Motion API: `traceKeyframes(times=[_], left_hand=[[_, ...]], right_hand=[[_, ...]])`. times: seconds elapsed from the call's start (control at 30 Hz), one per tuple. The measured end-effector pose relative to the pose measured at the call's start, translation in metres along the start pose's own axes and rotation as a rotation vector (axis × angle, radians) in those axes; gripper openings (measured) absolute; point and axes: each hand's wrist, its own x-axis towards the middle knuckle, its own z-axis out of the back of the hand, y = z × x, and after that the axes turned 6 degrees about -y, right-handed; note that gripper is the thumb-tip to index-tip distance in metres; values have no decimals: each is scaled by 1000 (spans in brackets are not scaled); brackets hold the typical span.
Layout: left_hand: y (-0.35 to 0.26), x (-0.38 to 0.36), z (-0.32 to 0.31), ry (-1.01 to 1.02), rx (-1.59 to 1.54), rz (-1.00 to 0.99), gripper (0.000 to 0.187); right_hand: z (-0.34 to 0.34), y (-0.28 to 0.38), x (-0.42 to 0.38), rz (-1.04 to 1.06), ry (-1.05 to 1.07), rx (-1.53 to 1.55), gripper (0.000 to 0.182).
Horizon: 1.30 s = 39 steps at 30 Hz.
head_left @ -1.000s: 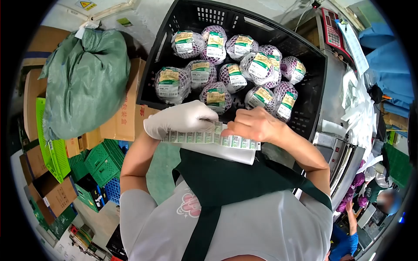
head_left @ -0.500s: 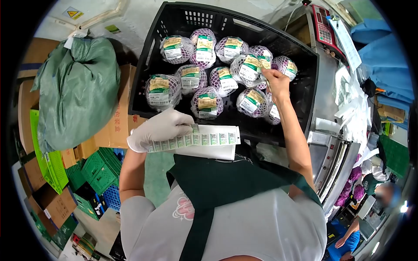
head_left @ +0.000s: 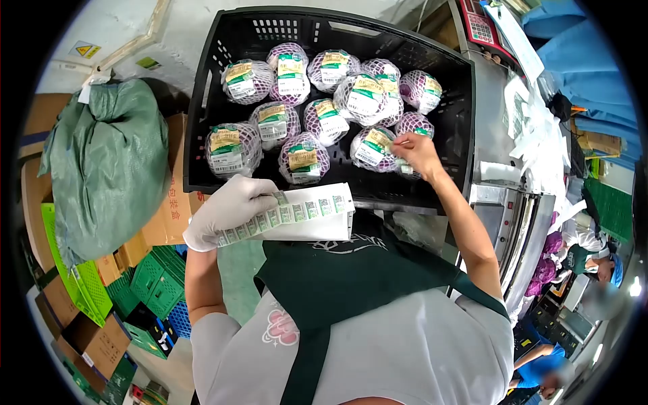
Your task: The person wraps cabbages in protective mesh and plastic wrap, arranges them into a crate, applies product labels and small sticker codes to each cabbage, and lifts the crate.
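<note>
My left hand (head_left: 233, 209), in a white glove, is closed on a strip of small green-and-white QR-code stickers (head_left: 297, 213) with white backing paper below it. It is just in front of the near wall of a black plastic crate (head_left: 202, 101). Inside the crate sit several round purple vegetables, each in a white foam net with a green, gold and white label. My bare right hand (head_left: 418, 155) has its fingertips pinched together at the label of a netted vegetable (head_left: 374, 148) in the near right part. Whether a sticker is between those fingers is too small to tell.
A large green sack (head_left: 108, 169) stands left of the crate, beside cardboard boxes and green crates (head_left: 158, 280). To the right is a metal work surface (head_left: 489, 115) with a red scale (head_left: 482, 27) and scraps of white paper (head_left: 540, 135). Two people work farther right.
My right hand has moved from the far right netted vegetables towards the near ones. My left hand still holds the sticker strip, now tilted up more at its right end. The view has shifted slightly.
</note>
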Motion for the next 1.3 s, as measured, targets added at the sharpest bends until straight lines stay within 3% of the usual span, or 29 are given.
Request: traceKeyframes(times=[0.03, 0.17, 0.23, 0.3, 0.37, 0.43, 0.5, 0.57, 0.63, 0.7, 0.9, 0.97, 1.07, 1.17, 1.3], left_hand=[[-1, 2, 0, 2, 7, -13, 16], [-7, 9, -3, 10, 22, -53, 15], [-8, 10, -4, 12, 25, -50, 15], [-8, 9, -5, 16, 30, -47, 15], [-6, 6, -5, 5, 40, -35, 16], [-8, 4, -4, 1, 34, -7, 16], [-7, 2, -6, 1, 26, 28, 16], [-6, 1, -7, -12, 28, 33, 17], [-7, 3, -9, -4, 15, 49, 17], [-8, 4, -9, 0, 4, 64, 17], [-8, 3, -13, 6, -61, 56, 17], [-3, 3, -15, -16, -38, 17, 16], [-4, 0, -16, -37, -40, 15, 16], [-7, -3, -13, -32, -22, 49, 16], [0, -9, -13, -95, -44, 12, 16]], right_hand=[[-7, 0, -5, 14, -5, -45, 17], [-29, -17, -2, 399, -217, -434, 17], [-31, -16, -2, 375, -264, -460, 22], [-24, -6, -7, 305, -238, -795, 32], [-6, 5, -7, 61, -199, -883, 47], [21, -16, -2, 132, -248, -813, 42], [51, -4, -12, -64, -158, -455, 34], [70, -9, -15, -74, -237, -303, 24], [68, -8, -16, -6, -234, -297, 20], [65, -22, -8, 71, -302, -382, 18], [61, -40, 14, -15, -275, -402, 17], [60, -62, 27, 144, -278, -597, 18], [56, -67, 36, 146, -273, -783, 21], [52, -34, 26, 55, -320, -1017, 29], [54, -21, 35, 92, -184, -1023, 29]])
